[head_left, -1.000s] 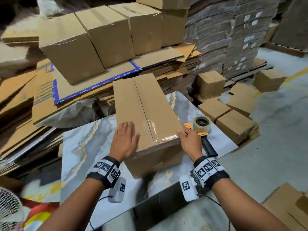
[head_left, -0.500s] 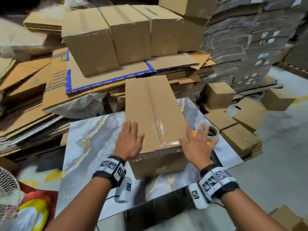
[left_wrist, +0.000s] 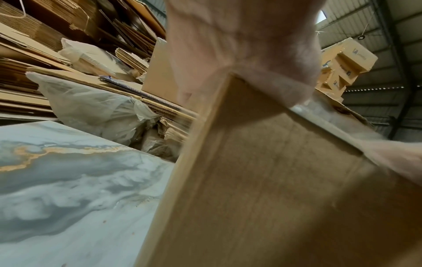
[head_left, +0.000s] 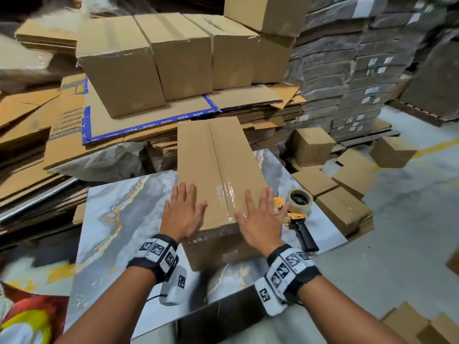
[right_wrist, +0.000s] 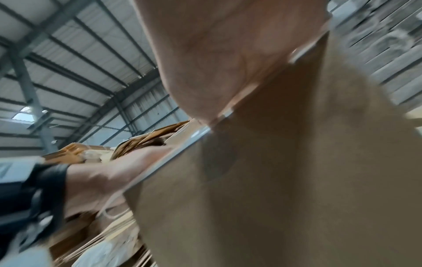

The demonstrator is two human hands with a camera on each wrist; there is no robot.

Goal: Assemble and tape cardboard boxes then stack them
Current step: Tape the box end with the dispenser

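A long closed cardboard box (head_left: 218, 160) lies on the marble-patterned table (head_left: 119, 214), with clear tape (head_left: 224, 194) over the near part of its centre seam. My left hand (head_left: 182, 211) lies flat on the box top at its near left corner, fingers straight. My right hand (head_left: 259, 217) lies flat on the near right of the top, fingers spread. The tape dispenser (head_left: 298, 214) with its roll rests on the table just right of the box. In the wrist views the box end (left_wrist: 274, 180) (right_wrist: 285, 180) fills the frame under each palm.
Several taped boxes (head_left: 173, 53) stand in a row on flat cardboard sheets (head_left: 149, 120) behind the table. Smaller boxes (head_left: 340, 209) sit on the floor to the right. Bundled cardboard stacks (head_left: 360, 70) rise at the back right. A plastic bag (head_left: 99, 162) lies behind the table.
My right hand left the box's near right corner by the tape dispenser and came to lie flat on the box top. The left hand stayed flat on the top.
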